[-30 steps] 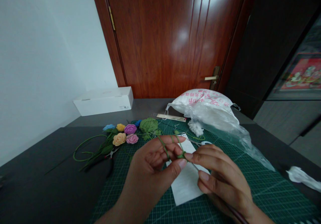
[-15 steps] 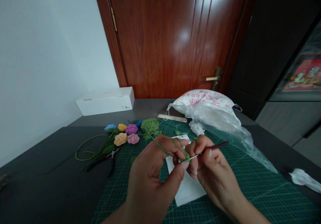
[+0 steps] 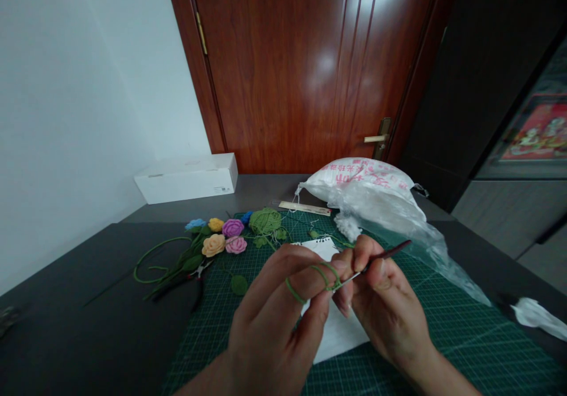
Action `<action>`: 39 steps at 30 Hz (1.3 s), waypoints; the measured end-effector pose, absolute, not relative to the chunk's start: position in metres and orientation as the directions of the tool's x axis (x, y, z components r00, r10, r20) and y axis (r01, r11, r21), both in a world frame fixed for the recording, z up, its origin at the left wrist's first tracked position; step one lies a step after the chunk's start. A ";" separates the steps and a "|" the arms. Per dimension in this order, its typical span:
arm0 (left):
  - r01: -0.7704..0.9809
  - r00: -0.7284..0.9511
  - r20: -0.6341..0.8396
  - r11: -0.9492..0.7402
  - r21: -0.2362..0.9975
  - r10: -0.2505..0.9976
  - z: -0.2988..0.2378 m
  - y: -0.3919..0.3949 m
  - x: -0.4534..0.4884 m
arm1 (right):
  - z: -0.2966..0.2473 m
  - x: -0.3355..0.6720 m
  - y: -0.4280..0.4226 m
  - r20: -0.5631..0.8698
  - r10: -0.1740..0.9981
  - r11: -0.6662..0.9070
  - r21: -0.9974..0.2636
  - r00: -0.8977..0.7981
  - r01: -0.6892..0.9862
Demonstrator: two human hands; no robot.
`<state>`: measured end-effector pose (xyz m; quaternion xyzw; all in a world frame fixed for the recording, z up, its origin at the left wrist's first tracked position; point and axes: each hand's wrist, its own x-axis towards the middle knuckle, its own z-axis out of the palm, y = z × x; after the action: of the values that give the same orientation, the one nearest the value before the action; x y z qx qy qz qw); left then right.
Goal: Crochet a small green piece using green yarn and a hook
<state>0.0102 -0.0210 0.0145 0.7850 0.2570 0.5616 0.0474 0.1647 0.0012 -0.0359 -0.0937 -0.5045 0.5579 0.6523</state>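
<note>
Green yarn (image 3: 319, 273) loops over the index finger of my left hand (image 3: 277, 313), whose thumb and fingertips pinch a small green crochet piece (image 3: 335, 283). My right hand (image 3: 387, 301) grips a crochet hook (image 3: 392, 250) by its dark red handle. The hook's thin metal shaft points left into the green stitches, and its tip is hidden there. Both hands meet over a white notepad sheet (image 3: 341, 331) on the green cutting mat (image 3: 447, 301). Fingers cover much of the small piece.
Left of the mat lie crocheted flowers (image 3: 233, 228) with green stems and black-handled pliers (image 3: 198, 283). Behind my hands are a green yarn ball (image 3: 264, 221), a ruler-like strip (image 3: 305, 208) and a white plastic bag (image 3: 363, 180). A white box (image 3: 186, 178) stands at the back left.
My left hand has rolled over, its index finger bending down toward the hook and uncovering a green leaf on the mat. The hook and right hand have shifted slightly right.
</note>
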 end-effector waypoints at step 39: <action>0.326 0.253 0.707 -0.746 0.581 0.661 0.008 -0.011 0.005 | -0.016 0.184 -0.011 0.934 0.239 0.917 -0.128 -0.264 0.378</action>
<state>0.0050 -0.0111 0.0078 0.7750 0.3182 0.5219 0.1604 0.1845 -0.0112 -0.0162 -0.1946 -0.7927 -0.0601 0.5746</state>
